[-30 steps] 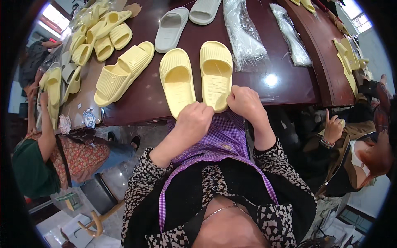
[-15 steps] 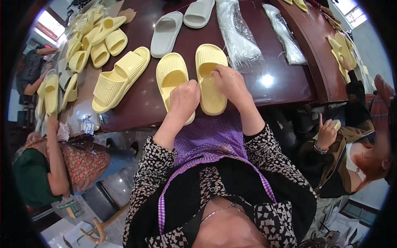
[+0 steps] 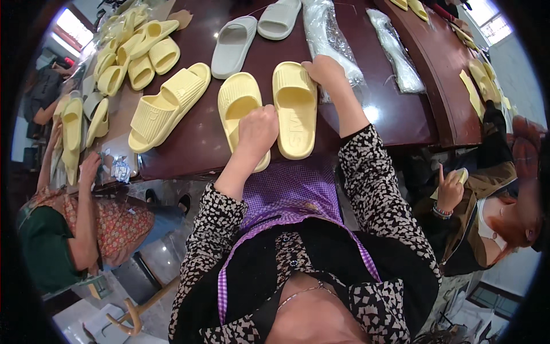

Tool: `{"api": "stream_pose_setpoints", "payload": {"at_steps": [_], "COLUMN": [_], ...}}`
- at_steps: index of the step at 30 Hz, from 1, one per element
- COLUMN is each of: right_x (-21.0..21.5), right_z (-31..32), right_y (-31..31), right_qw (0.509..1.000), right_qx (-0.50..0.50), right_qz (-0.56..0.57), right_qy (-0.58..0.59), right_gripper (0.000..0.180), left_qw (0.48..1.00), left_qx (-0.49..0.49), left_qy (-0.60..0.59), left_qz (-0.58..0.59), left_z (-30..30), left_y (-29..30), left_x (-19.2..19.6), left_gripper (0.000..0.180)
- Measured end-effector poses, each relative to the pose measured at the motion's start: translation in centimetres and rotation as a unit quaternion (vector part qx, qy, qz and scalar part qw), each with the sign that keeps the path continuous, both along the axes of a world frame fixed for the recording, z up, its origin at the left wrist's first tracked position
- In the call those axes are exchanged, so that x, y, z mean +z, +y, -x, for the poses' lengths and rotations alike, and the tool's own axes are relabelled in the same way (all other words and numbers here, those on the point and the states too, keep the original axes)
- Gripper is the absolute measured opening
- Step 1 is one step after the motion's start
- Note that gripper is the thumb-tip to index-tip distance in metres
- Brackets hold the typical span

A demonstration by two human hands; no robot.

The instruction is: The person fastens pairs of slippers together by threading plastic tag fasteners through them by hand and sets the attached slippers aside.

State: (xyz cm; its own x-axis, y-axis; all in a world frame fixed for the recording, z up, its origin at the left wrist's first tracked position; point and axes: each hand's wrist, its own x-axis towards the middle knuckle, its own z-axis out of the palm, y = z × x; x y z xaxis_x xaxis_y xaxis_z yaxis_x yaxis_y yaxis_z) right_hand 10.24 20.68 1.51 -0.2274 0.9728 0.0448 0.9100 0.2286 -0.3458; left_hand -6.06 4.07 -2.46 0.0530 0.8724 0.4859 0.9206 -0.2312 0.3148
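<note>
Left hand, fingers curled, now rests on the inner edge of a pale yellow ribbed foam slide sandal; right hand has reached farther up and grips the toe edge of its matching yellow slide sandal. Both lie side by side on the dark brown glossy desk, shifted up from a second ago. Beyond: grey foam slides, clear plastic bags; far left, heaped yellow slides.
</note>
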Motion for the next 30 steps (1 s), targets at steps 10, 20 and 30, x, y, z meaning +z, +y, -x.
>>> {"api": "stream_pose_setpoints", "payload": {"at_steps": [10,20,30], "right_x": [-3.3,-1.5,-1.4], "right_z": [0.2,4.3,12.4], "right_y": [3.3,2.3,1.4], "right_qw": [0.998,0.936,0.916], "right_qx": [0.036,0.139,0.338], "right_qz": [-0.02,-0.05,0.071], "right_qy": [0.038,0.321,0.204], "right_gripper": [0.024,0.016,0.018], "left_qw": [0.997,0.988,0.989], "left_qx": [-0.073,-0.142,-0.134], "left_qy": [-0.021,-0.057,-0.041], "left_qz": [0.011,-0.038,-0.041], "left_z": [1.7,3.2,2.9], "left_y": [-0.1,-0.9,-0.7], "left_x": [0.5,1.6,1.0], "left_gripper": [0.009,0.024,0.022]}}
